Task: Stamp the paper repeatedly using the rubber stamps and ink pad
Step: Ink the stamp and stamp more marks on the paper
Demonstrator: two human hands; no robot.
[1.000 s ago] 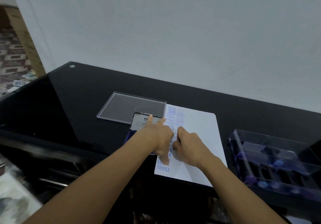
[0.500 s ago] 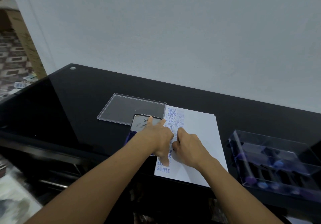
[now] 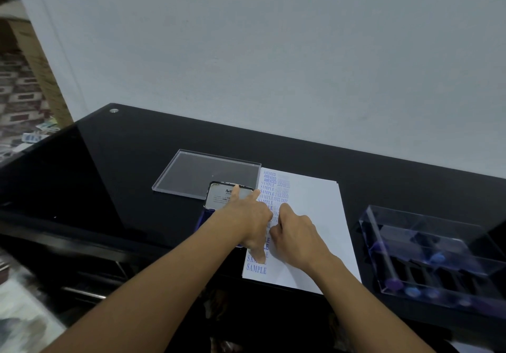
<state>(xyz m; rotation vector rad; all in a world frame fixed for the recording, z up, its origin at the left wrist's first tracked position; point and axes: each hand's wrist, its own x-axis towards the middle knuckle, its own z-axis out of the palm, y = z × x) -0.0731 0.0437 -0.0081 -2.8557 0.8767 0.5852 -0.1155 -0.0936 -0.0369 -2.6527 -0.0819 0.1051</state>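
Note:
A white paper sheet [image 3: 312, 229] lies on the black table, with columns of blue prints such as "AMENDED" and "SAMPLE" down its left side. My left hand [image 3: 252, 218] presses flat on the sheet's left edge, fingers straight and spread. My right hand [image 3: 295, 237] sits on the paper just to its right, fingers curled downward around a rubber stamp that the hand hides. The ink pad [image 3: 221, 196] stands open beside the paper, its labelled lid raised and its blue base partly under my left wrist.
A clear plastic lid [image 3: 202, 172] lies flat behind the ink pad. At the right stands a clear box [image 3: 427, 254] holding several stamps with blue and purple handles. The black glass table [image 3: 123, 166] meets a pale wall behind.
Both hands keep their places on the paper. Only the view shifts slightly.

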